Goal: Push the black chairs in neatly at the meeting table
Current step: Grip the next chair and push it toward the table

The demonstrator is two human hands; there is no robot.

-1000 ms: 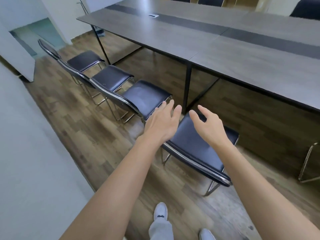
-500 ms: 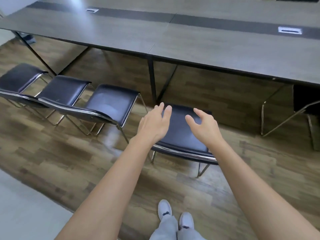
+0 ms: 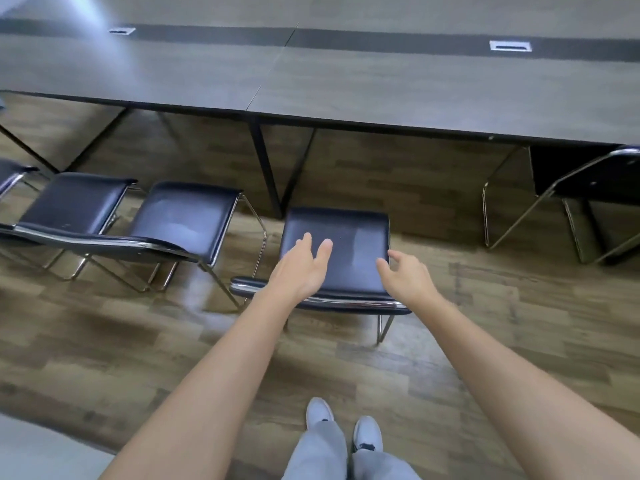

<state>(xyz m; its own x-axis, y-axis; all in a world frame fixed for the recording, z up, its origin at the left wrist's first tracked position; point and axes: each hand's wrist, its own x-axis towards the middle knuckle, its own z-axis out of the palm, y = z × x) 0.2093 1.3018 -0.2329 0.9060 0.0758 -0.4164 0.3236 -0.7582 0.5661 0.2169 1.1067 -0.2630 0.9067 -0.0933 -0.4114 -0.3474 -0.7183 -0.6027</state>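
A black chair with a chrome frame stands straight in front of me, its seat facing the grey meeting table and still outside the table's edge. My left hand hovers open above the chair's backrest on its left side. My right hand is open above the backrest's right end, fingers curled slightly. Neither hand holds the chair. To the left, two more black chairs stand in a row away from the table.
A further black chair sits pushed under the table at the right. A black table leg stands just left of the near chair's seat. The floor is wood laminate. My feet are behind the chair.
The view has swung right and squared up to the near chair. Both hands have stayed open above its backrest, a little further apart.
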